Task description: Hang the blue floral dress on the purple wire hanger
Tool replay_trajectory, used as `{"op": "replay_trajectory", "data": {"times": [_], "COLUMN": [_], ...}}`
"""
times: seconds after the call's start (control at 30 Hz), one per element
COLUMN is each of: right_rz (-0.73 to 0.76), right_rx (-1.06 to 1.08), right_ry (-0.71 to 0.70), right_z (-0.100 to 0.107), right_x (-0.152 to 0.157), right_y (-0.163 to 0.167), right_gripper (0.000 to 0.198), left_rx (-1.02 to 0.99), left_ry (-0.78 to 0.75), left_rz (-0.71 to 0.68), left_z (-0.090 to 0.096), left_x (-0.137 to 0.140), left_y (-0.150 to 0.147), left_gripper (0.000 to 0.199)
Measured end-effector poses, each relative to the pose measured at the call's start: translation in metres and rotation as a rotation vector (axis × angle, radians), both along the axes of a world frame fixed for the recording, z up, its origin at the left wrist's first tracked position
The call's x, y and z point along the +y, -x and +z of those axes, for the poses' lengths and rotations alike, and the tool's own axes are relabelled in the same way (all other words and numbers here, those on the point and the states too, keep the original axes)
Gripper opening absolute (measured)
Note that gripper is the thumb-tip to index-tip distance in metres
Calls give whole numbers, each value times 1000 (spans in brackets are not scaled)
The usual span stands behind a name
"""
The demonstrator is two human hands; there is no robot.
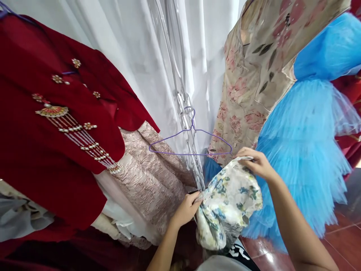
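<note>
A white cloth garment [229,201] with blue, green and yellow flowers hangs bunched between my two hands; its exact kind cannot be made out. My left hand [187,207] pinches one end of its upper edge. At the other end of that edge, my right hand [256,162] grips the fabric between thumb and fingers. The lower folds droop in front of my body. Just above the garment, a purple wire hanger [193,153] hangs bare from a white metal rack [184,101].
To the left hang a dark red beaded jacket [64,150] and a pale pink textured skirt [152,180]. A beige floral dress [239,98] and a blue tulle dress [301,143] hang on the right. White curtains [126,49] stand behind; red tiles [338,241] cover the floor.
</note>
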State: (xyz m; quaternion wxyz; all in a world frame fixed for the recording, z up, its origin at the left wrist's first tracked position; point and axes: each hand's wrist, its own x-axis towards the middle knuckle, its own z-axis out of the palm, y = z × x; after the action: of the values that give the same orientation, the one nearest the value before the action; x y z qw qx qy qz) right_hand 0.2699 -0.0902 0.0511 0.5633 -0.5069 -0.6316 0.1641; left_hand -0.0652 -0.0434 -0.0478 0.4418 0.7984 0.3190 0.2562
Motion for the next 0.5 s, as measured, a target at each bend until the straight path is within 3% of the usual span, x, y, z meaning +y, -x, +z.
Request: {"op": "replay_trajectory", "data": {"times": [0.13, 0.2, 0.3, 0.4, 0.5], "right_rz": [-51, -10, 189, 398, 446], "right_rx": [157, 248, 402, 453, 433], "right_ry": [-33, 50, 276, 453, 485], "right_z": [3, 8, 21, 35, 41], "right_x": [51, 83, 123, 141, 142], "right_y": [-40, -40, -17, 9, 18], "right_gripper": [19, 22, 29, 34, 34], "left_rx": [-14, -56, -57, -30, 57], "left_ry": [-47, -4, -7, -134, -382], "left_rz": [44, 42, 84, 195, 339], "left_z": [39, 50, 61, 67, 72], "left_x": [1, -2, -4, 12, 50], "left_y": [-5, -8, -4, 17, 53], "left_gripper": [33, 34, 28, 20, 17]}}
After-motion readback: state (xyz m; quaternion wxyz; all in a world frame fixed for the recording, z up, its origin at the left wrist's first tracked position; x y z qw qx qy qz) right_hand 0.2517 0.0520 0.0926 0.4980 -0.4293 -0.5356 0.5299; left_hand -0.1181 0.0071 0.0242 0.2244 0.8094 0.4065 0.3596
